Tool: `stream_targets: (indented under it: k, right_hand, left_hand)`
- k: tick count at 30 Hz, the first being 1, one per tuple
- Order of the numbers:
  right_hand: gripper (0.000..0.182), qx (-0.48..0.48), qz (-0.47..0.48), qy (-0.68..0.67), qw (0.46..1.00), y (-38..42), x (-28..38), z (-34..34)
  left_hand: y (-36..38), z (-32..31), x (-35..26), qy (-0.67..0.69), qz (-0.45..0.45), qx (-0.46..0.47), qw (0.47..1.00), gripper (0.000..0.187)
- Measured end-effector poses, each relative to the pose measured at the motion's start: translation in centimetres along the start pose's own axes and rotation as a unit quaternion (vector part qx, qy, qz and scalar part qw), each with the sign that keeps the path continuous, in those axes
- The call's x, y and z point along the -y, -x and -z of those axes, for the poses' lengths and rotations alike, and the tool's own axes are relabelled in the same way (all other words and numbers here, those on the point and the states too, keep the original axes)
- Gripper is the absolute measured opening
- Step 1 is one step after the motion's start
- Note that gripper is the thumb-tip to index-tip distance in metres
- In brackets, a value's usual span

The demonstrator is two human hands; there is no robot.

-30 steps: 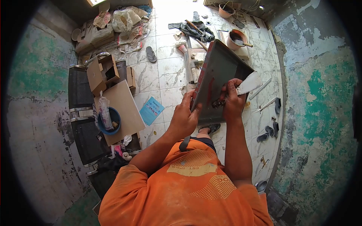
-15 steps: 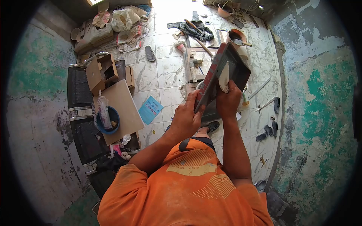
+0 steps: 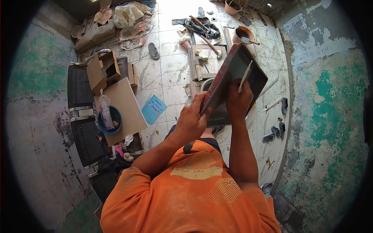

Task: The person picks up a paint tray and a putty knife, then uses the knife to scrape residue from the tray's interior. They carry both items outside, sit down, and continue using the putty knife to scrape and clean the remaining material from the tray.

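My left hand (image 3: 193, 118) grips the near left edge of a dark grey paint tray (image 3: 229, 69), whose rim is smeared with red. The tray is tilted up in front of me, above the floor. Closed around a flat, white-coated scraper (image 3: 245, 77), my right hand (image 3: 238, 103) reaches over the inside of the tray. The scraper's blade points away from me and shows nearly edge-on; its handle is hidden in my fist.
A board (image 3: 120, 103) and a blue bucket (image 3: 119, 126) rest on black metal chairs (image 3: 79, 87) at left, beside an open cardboard box (image 3: 94, 77). Ahead on the tiles lie a blue leaflet (image 3: 154, 108), a hammer (image 3: 211, 46) and an orange bucket (image 3: 237, 35). Slippers (image 3: 268, 138) lie at right.
My right hand has turned the scraper from showing its broad white face to nearly edge-on, shifting slightly right. The tray has tilted a little; my left hand keeps its hold.
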State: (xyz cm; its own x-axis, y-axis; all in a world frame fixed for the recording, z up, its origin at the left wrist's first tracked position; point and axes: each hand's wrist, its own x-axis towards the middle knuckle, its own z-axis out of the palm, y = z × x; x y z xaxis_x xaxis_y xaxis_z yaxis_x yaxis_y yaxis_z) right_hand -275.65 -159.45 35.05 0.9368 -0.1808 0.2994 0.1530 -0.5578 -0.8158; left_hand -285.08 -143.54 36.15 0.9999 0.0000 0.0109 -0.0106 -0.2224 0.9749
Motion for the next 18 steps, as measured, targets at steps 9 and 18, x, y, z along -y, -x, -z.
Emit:
stream_targets:
  k: [9, 18]
  right_hand:
    - [0.027, 0.039, -0.055, -0.045, 0.997, 1.2, 1.3, 0.1]
    - [0.020, 0.021, -0.040, -0.042, 0.998, 0.5, 1.6, -0.2]
  left_hand:
    - [-0.2, 0.2, 0.0, 0.005, 0.001, -0.017, 1.000, 0.045]
    - [-0.3, 0.0, -0.4, -0.040, -0.014, -0.008, 0.999, 0.046]
